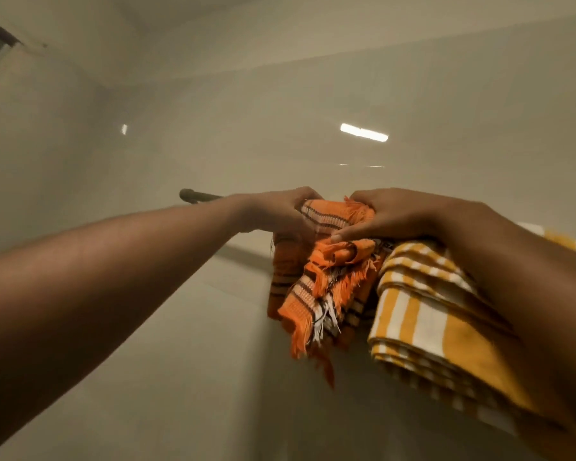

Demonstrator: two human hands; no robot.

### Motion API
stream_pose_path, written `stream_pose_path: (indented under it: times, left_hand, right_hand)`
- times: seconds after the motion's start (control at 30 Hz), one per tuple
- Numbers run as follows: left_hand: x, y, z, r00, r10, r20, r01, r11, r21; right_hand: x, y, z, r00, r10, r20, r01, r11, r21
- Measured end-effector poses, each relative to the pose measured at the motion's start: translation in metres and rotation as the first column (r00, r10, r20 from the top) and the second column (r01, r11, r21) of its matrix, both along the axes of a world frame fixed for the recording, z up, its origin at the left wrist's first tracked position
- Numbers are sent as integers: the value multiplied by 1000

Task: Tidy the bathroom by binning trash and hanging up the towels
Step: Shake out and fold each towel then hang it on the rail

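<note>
**Both hands bunched on the orange towel at the rail**

The left hand (280,212) and the right hand (393,214) both curl into the orange towel (316,287), fingers closed round its top edge where it crosses the dark rail (197,196). The thumbs nearly meet over the fringe, so the cloth between them is gathered, not spread.

Largest first. The tiled wall (213,128) fills the view, with a bright strip of reflected light at about one o'clock from the hands. The yellow striped towel (423,314) comes next: it hangs folded over the rail at four o'clock from the hands, just beside the orange one and partly under the right forearm. The orange towel hangs crumpled at six o'clock from the grip, its fringed ends dangling unevenly. Of the rail, only the stub at nine o'clock from the left hand shows.

Risks, as I judge them. If much more cloth hangs in front of the rail than behind, letting go would probably let it slide off towards the floor; the back of the rail is hidden, so I cannot tell the balance. Spreading the orange towel towards three o'clock could drag or nudge the yellow one, since they touch. The right forearm, lying across the yellow towel, could pull it loose when it lifts. A wadded hang would also dry poorly.
</note>
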State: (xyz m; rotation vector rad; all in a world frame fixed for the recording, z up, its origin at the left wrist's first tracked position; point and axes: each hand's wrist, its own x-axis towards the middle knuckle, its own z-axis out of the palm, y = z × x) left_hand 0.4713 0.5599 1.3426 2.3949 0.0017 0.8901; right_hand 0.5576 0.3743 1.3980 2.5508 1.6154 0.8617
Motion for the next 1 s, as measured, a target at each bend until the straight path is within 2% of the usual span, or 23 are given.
stream_pose_path:
  times: [0.13, 0.23, 0.37, 0.47, 0.6, 0.7, 0.77, 0.83, 0.9, 1.0]
  left_hand:
    - [-7, -10, -22, 990, 100, 97, -106, 993, 57]
    - [-19, -14, -30, 996, 73, 44, -74, 996, 42]
    - [-33, -21, -31, 995, 97, -23, -94, 990, 103]
    - [-36, -27, -35, 998, 66, -15, -65, 994, 84]
    - [-40, -31, -48, 999, 38, 21, -39, 997, 69]
    - [-52, -29, -71, 994, 90, 56, -95, 989, 109]
    - [-65, -26, -99, 988, 121, 97, -132, 984, 115]
    - [-84, -21, -141, 976, 179, 125, -187, 981, 57]
    - [-107, -13, -185, 957, 253, 140, -256, 967, 5]
    - [-152, 1, -265, 914, 396, 89, -384, 915, -124]
  right_hand:
    - [-2, -4, -7, 998, -44, 38, 42, 997, 58]
    - [-1, -11, -9, 996, -76, 52, 72, 994, 79]
    - [-4, -13, -8, 994, -105, 26, 103, 993, 62]
    - [-9, -10, -13, 985, -166, 50, 162, 983, 82]
    - [-19, -6, -44, 945, -241, 220, 186, 952, 244]
    - [-32, -3, -89, 901, -281, 331, 131, 903, 409]
    - [-40, -1, -123, 902, -187, 389, -42, 859, 510]
    - [-55, 7, -163, 923, 57, 381, -284, 769, 573]
    - [-69, 22, -205, 902, 311, 300, -432, 659, 615]
    - [-93, 65, -279, 819, 568, 88, -497, 623, 604]
